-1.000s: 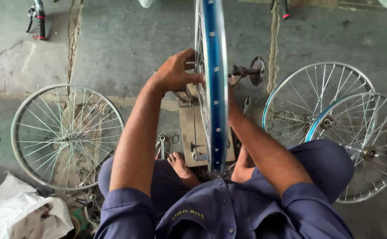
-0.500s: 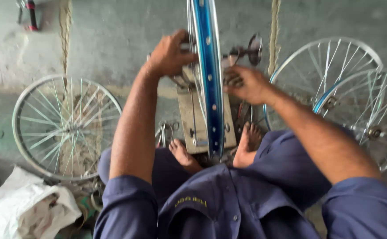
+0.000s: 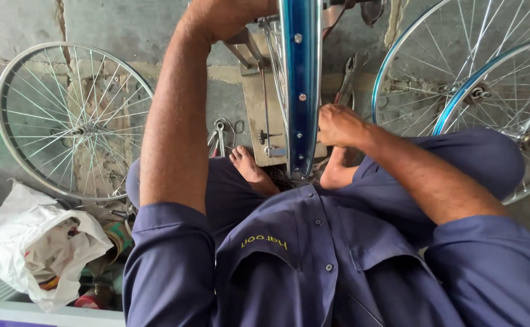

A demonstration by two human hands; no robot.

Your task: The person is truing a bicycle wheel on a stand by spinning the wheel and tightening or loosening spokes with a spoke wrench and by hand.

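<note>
While I sit on the floor (image 3: 95, 24) in blue overalls, this is what lies about me:

- Blue rim (image 3: 301, 85): upright, edge-on to me, running from the top of view down to between my bare feet; spokes show on its left side.
- Left hand (image 3: 225, 15): at the top edge, closed over the spokes just left of the rim; its fingers are cut off by the frame, so I cannot tell exactly how they grip.
- Right hand (image 3: 337, 124): curled shut against the right face of the rim, low down, just above my right foot; what the fingers pinch is hidden.
- Stand (image 3: 259, 103): flat tan base under the rim, with a metal upright rising beside the spokes.
- Spanner (image 3: 350, 75): lying right of the rim, near my right hand.
- Small tools (image 3: 219, 136): by my left foot; kinds too small to tell.
- Silver wheel (image 3: 74, 121): flat on the floor, left of my left arm, fully spoked.
- Two wheels (image 3: 459, 79): on my right, overlapping, one silver-rimmed and one blue-rimmed, both spoked with hubs.
- White bag (image 3: 34, 248): lower left, mouth open; holds crumpled paper or cloth, contents otherwise unclear.
- Cans or tins (image 3: 95, 290): beside the bag, partly hidden.
</note>
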